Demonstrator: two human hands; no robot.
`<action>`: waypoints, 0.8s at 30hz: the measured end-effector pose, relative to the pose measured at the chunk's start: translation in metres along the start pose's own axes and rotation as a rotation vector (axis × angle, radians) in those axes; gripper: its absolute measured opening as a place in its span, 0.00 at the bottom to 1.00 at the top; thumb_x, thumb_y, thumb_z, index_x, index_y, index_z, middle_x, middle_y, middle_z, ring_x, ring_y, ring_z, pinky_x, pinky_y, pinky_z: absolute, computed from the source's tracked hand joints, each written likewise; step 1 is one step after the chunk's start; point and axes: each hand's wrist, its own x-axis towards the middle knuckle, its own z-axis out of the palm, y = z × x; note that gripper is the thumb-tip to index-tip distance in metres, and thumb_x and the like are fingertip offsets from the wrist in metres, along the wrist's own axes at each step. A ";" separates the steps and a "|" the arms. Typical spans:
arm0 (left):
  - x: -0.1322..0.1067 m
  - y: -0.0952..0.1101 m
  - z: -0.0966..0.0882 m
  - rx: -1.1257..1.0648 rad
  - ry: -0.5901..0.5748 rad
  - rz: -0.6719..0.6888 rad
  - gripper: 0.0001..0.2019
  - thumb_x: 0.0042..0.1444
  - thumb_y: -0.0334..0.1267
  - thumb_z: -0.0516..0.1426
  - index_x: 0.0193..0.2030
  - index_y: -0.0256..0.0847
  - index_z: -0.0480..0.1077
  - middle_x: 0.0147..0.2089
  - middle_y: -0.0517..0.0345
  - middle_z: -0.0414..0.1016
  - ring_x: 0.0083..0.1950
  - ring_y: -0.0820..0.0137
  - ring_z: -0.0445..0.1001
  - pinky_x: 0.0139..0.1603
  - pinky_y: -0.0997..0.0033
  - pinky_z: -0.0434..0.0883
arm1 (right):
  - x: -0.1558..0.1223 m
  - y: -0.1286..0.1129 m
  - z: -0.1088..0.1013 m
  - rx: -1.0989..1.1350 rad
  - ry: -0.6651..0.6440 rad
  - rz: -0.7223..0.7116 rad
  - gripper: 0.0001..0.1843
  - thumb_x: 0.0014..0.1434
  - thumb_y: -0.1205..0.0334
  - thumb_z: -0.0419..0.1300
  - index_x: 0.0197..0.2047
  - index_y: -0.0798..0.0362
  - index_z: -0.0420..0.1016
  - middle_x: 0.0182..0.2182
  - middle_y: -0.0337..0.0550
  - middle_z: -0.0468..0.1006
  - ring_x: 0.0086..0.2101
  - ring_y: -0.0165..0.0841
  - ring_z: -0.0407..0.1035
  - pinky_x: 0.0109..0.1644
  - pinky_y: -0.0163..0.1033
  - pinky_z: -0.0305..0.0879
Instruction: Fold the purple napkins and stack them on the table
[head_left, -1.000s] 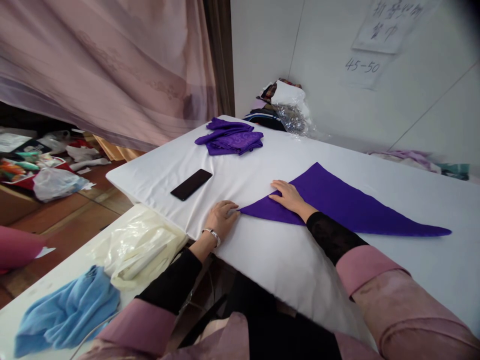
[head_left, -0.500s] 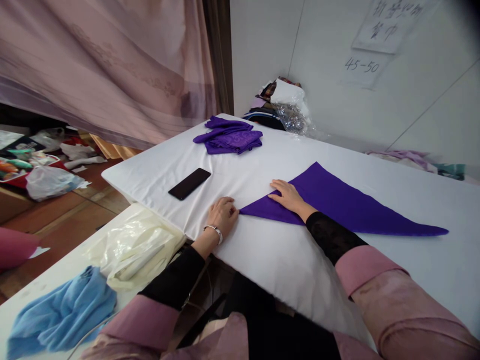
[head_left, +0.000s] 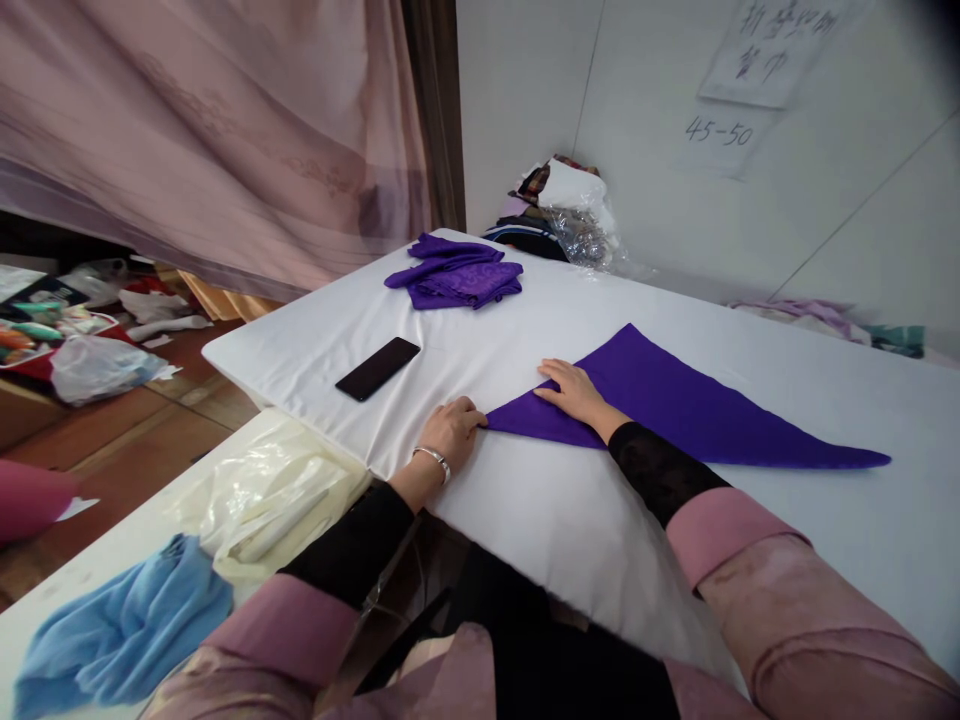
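A purple cloth napkin (head_left: 660, 400), folded into a triangle, lies on the white-covered table (head_left: 825, 390). Its narrow left point is pinched between the fingertips of my left hand (head_left: 451, 435), which rests at the table's near edge and wears a silver bracelet (head_left: 435, 461). My right hand (head_left: 576, 390) lies over the upper left edge of the napkin with its fingers stretched out, pressing on the cloth. The far corner of the triangle points away from me, and its long tip runs off to the right.
Beyond my left hand lies a black phone (head_left: 378, 368). Crumpled purple cloths (head_left: 465, 275) are heaped at the far end. On a lower surface to the left are a pale plastic bag (head_left: 277, 500) and a blue cloth (head_left: 127, 630). Clothes and plastic wrap (head_left: 577, 215) sit by the wall.
My left hand has slid slightly right and closed on the napkin's left point, which has shifted a little inward. My right hand stays in place on the cloth.
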 end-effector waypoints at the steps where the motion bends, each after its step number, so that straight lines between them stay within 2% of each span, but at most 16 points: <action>1: 0.000 0.001 -0.001 -0.007 -0.002 -0.013 0.17 0.54 0.27 0.49 0.38 0.48 0.76 0.42 0.56 0.72 0.43 0.66 0.71 0.47 0.64 0.67 | 0.000 -0.001 0.000 -0.001 0.000 0.001 0.25 0.61 0.45 0.51 0.57 0.50 0.66 0.59 0.48 0.64 0.60 0.42 0.54 0.60 0.52 0.53; 4: -0.001 0.009 -0.004 -0.013 0.010 -0.067 0.12 0.53 0.31 0.52 0.36 0.47 0.76 0.41 0.57 0.73 0.42 0.66 0.72 0.45 0.66 0.68 | 0.000 -0.002 -0.001 -0.002 -0.003 0.003 0.25 0.61 0.46 0.52 0.57 0.51 0.67 0.59 0.48 0.64 0.60 0.42 0.54 0.60 0.51 0.53; 6: -0.001 0.017 -0.006 -0.002 0.022 -0.117 0.09 0.54 0.39 0.54 0.33 0.45 0.76 0.40 0.57 0.73 0.40 0.65 0.73 0.43 0.65 0.68 | 0.000 -0.003 -0.002 -0.005 -0.008 0.004 0.25 0.61 0.46 0.52 0.56 0.50 0.67 0.59 0.48 0.64 0.60 0.42 0.54 0.60 0.51 0.53; 8: 0.002 0.024 -0.008 0.016 0.017 -0.167 0.12 0.55 0.47 0.54 0.31 0.44 0.74 0.39 0.56 0.72 0.39 0.64 0.73 0.41 0.64 0.68 | 0.000 -0.003 -0.002 -0.011 -0.012 0.008 0.25 0.61 0.46 0.52 0.56 0.50 0.67 0.59 0.48 0.63 0.60 0.42 0.54 0.60 0.51 0.53; 10: 0.005 0.028 -0.008 0.039 -0.011 -0.204 0.15 0.55 0.51 0.53 0.31 0.43 0.73 0.38 0.55 0.71 0.38 0.64 0.72 0.39 0.64 0.67 | 0.001 -0.003 -0.002 -0.016 -0.014 0.009 0.25 0.61 0.46 0.52 0.56 0.50 0.67 0.60 0.48 0.63 0.60 0.42 0.54 0.60 0.51 0.53; 16: 0.014 0.023 -0.009 -0.026 -0.098 -0.261 0.12 0.56 0.48 0.54 0.31 0.43 0.71 0.38 0.56 0.69 0.37 0.67 0.70 0.34 0.68 0.65 | 0.001 -0.002 0.000 -0.022 -0.007 0.005 0.24 0.61 0.46 0.51 0.56 0.50 0.68 0.60 0.47 0.63 0.60 0.42 0.54 0.60 0.50 0.53; 21: 0.015 0.007 -0.012 -0.194 -0.121 -0.236 0.05 0.52 0.40 0.57 0.30 0.42 0.73 0.38 0.59 0.70 0.37 0.70 0.70 0.37 0.71 0.66 | 0.002 -0.002 0.000 -0.022 -0.002 -0.001 0.24 0.62 0.46 0.51 0.56 0.50 0.68 0.59 0.47 0.64 0.60 0.41 0.54 0.60 0.49 0.53; 24: 0.015 -0.002 -0.012 -0.227 -0.112 -0.228 0.05 0.52 0.36 0.57 0.32 0.42 0.74 0.38 0.59 0.71 0.37 0.71 0.70 0.39 0.72 0.68 | 0.001 -0.003 -0.001 -0.017 -0.004 0.003 0.25 0.62 0.46 0.51 0.55 0.50 0.68 0.59 0.47 0.64 0.60 0.41 0.54 0.59 0.49 0.53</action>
